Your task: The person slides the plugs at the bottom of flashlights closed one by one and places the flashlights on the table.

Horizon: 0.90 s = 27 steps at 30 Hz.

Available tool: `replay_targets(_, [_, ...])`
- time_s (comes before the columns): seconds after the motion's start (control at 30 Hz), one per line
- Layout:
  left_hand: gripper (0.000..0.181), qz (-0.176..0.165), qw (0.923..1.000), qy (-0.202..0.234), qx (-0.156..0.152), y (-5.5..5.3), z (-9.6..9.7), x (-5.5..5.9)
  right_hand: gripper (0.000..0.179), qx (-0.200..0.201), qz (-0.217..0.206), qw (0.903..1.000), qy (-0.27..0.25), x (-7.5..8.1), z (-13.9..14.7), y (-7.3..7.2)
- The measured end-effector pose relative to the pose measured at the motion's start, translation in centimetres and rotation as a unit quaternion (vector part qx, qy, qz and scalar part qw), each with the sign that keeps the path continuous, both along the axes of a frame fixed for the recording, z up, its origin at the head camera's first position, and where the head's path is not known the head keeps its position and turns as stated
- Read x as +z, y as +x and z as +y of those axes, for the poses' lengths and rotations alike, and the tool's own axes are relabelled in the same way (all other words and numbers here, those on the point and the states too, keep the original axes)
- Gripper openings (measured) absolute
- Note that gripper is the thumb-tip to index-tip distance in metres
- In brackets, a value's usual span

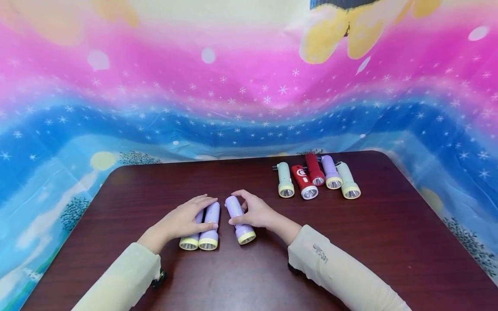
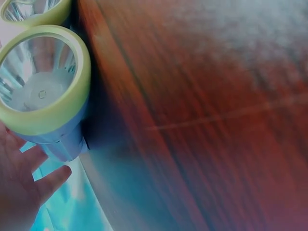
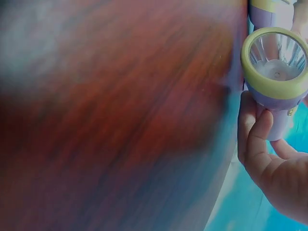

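Two lilac flashlights with pale yellow rims lie side by side on the table: the outer flashlight [image 1: 189, 242] and the inner flashlight [image 1: 210, 236]. My left hand [image 1: 183, 218] rests over this pair, its fingers stretched across the tail ends and the thumb lying on the inner one. The hand covers much of the outer body. Just to the right, a third lilac flashlight [image 1: 235, 208] lies slightly slanted, its lens toward me. My right hand [image 1: 256, 211] grips its body between thumb and fingers. The right wrist view shows those fingers [image 3: 257, 139] against the barrel below the yellow rim.
At the back right lie several more flashlights: a pale green one [image 1: 285, 177], a red one with a white rim [image 1: 304, 182], a dark red one [image 1: 314, 168], a lilac one [image 1: 330, 170] and a whitish one [image 1: 348, 179]. A printed cloth [image 1: 249, 108] hangs behind the dark wooden table [image 1: 233, 280].
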<state>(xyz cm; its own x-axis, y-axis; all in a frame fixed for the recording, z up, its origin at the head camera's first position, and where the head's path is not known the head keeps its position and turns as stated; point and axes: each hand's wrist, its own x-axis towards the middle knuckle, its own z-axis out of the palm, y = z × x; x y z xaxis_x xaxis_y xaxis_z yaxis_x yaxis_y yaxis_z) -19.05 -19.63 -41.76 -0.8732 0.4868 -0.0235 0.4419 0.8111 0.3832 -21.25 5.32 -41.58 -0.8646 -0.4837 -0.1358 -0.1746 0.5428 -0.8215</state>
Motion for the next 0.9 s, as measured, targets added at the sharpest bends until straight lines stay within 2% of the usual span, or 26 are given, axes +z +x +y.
replay_targets(0.6, [0.081,0.002,1.0000,0.000,0.003,-0.13,-0.06,0.08,0.077,0.011,0.016,0.9993,0.032,-0.08,-0.72,-0.18])
replay_targets(0.9, [0.081,0.007,1.0000,0.006,-0.002,-0.34,-0.08,-0.19,0.077,0.024,-0.008,0.9993,0.026,-0.17,-0.38,-0.51])
